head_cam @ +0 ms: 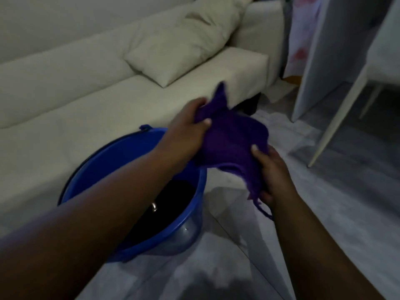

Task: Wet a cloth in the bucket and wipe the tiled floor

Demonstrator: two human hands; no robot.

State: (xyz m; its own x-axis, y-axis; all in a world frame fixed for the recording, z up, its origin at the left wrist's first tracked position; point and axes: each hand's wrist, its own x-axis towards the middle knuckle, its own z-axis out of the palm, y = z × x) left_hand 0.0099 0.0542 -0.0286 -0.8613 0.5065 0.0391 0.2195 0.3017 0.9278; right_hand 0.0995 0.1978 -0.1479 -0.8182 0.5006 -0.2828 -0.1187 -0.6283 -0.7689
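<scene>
A purple cloth (230, 140) is stretched in the air between both hands, just above and to the right of the bucket's rim. My left hand (187, 128) pinches its upper left corner with thumb on top. My right hand (273, 169) grips its lower right edge, where loose threads dangle. The blue bucket (121, 156) stands on the grey tiled floor (324, 213) under my left forearm, with dark water (171, 208) inside. My forearm hides part of the bucket's rim.
A cream sofa (86, 109) with a pillow (179, 46) runs along the left, right behind the bucket. A white panel (331, 57) and a chair with slanted pale legs (337, 118) stand at the right. Bare floor lies ahead and to the right.
</scene>
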